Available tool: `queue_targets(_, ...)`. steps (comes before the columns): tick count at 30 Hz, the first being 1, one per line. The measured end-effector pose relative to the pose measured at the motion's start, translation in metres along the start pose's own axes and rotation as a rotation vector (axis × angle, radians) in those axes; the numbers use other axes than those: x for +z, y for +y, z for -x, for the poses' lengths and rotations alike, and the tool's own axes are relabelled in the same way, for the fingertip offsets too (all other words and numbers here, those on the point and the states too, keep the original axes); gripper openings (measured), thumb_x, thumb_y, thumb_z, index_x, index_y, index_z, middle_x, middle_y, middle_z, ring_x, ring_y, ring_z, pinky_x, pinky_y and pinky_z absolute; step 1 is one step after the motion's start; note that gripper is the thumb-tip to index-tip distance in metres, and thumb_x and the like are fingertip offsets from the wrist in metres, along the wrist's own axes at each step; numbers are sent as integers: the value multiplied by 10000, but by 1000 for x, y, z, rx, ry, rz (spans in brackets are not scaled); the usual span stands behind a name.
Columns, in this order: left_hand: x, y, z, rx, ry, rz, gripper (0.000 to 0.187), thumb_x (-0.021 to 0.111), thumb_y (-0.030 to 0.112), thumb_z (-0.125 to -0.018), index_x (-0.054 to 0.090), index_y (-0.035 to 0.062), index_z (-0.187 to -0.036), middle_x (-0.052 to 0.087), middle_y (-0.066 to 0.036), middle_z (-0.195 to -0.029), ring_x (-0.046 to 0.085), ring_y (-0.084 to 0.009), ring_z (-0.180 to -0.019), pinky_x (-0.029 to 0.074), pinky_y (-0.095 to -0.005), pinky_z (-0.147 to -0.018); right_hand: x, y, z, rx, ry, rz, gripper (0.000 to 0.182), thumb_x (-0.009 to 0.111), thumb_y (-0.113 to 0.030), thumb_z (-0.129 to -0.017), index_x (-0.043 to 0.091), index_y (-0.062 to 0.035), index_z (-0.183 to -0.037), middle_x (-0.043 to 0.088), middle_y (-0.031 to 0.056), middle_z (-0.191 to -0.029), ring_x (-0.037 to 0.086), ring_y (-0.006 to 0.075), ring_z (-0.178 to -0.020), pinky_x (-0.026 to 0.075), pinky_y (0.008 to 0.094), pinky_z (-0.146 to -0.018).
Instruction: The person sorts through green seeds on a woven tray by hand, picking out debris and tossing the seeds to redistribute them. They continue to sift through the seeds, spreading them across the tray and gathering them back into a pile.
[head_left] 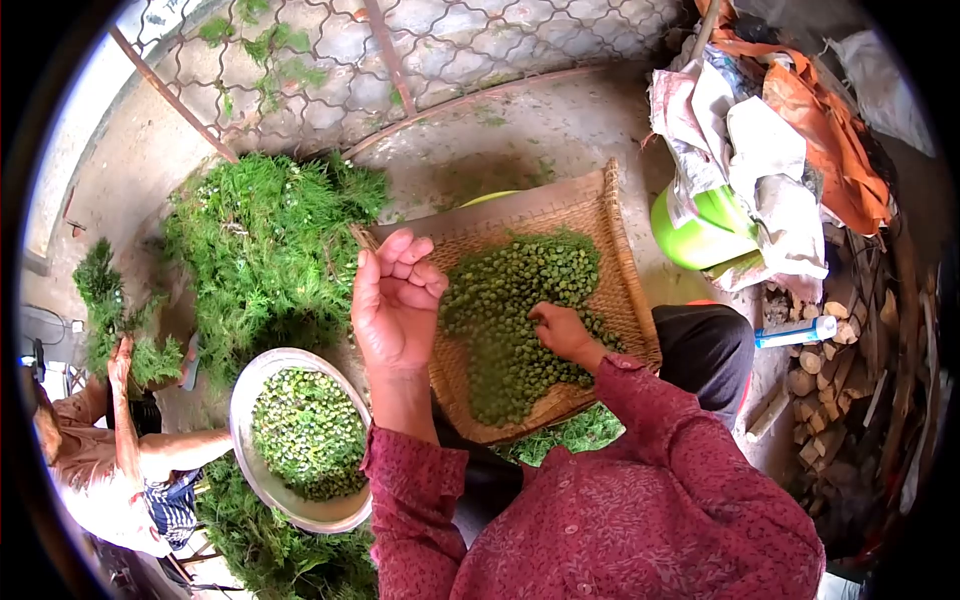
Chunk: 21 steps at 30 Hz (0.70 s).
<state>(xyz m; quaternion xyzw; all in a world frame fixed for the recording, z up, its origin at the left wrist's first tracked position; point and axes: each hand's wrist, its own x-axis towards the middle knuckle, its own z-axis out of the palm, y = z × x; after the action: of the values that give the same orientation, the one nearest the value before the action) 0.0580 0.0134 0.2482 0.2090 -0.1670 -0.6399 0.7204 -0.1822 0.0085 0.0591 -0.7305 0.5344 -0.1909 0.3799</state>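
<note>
A woven tray (622,270) full of small round green pods (510,290) lies across my lap, tilted. Over its left edge my left hand (398,300) is raised, palm up, with the fingers curled loosely and nothing visible in the palm. My right hand (565,331) reaches down onto the pods at the right of the tray, its fingers drawn together; whatever they pinch is too small to make out. To the left of my left forearm stands a metal basin (245,440) holding more green pods (308,425).
Leafy green plants (265,240) are heaped at the upper left, with more below the basin. A co-worker (115,440) sits at the far left, one hand on a green sprig. A green tub (690,235) with sacks and chopped firewood (820,380) are at the right.
</note>
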Motion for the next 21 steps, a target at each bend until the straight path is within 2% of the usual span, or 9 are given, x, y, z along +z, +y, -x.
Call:
queue_targets(1, 0, 0, 0, 0, 2, -4, 410, 478, 374, -882, 578, -4, -1009, 618, -113, -915, 521, -170, -710, 433, -308, -670, 2, -11, -1, -42, 6, 6, 137, 512, -65, -748, 582, -14, -854, 564, 176, -775, 548, 356, -773, 456, 446, -671)
queue_targets(4, 0, 1, 0, -4, -1, -14, 413, 471, 375, -885, 576, -4, -1012, 617, -114, -919, 521, -171, -711, 433, -310, -671, 28, 6, -15, -255, -86, 274, 167, 510, -70, -733, 629, -39, -846, 572, 165, -806, 561, 351, -776, 471, 441, -669)
queue_targets(8, -1, 2, -1, -7, 10, 10, 414, 466, 376, -887, 574, -3, -1017, 617, -115, -921, 521, -170, -710, 431, -308, -670, 37, -24, -18, -68, -192, 575, 164, 529, -91, -725, 644, -69, -839, 574, 146, -841, 577, 335, -733, 478, 416, -643)
queue_targets(11, -2, 2, -2, -8, 0, -11, 417, 467, 378, -887, 573, -2, -1022, 617, -112, -921, 521, -170, -712, 430, -306, -672, 44, -13, -18, -92, -225, 559, 157, 538, -106, -727, 638, -48, -833, 577, 156, -844, 582, 330, -744, 482, 404, -647)
queue_targets(14, 0, 2, -1, -8, 8, -8, 418, 468, 381, -886, 573, 0, -1022, 618, -109, -921, 520, -168, -712, 429, -305, -671, 31, -7, -8, -70, -200, 31, 153, 538, -126, -758, 626, -28, -835, 584, 151, -870, 595, 294, -748, 489, 388, -649)
queue_targets(17, -2, 3, 0, -3, -3, -7, 416, 469, 383, -885, 576, 2, -1017, 618, -106, -920, 521, -165, -711, 429, -306, -669, 2, 7, 3, 300, -242, -357, 180, 540, -151, -781, 613, -1, -849, 593, 128, -851, 600, 242, -750, 486, 378, -648)
queue_targets(20, -2, 1, 0, -7, 8, -7, 414, 470, 382, -885, 577, 3, -1012, 619, -105, -913, 522, -165, -706, 429, -306, -662, -22, 26, 11, 648, -88, -775, 204, 552, -153, -787, 600, 10, -901, 594, 94, -821, 598, 191, -760, 482, 364, -640)
queue_targets(21, -1, 0, 0, -11, 14, -9, 413, 470, 382, -886, 578, 3, -1011, 620, -106, -911, 522, -165, -704, 429, -306, -662, -27, 25, 11, 609, -47, -724, 207, 555, -140, -782, 597, 8, -920, 594, 103, -841, 601, 206, -758, 482, 367, -639)
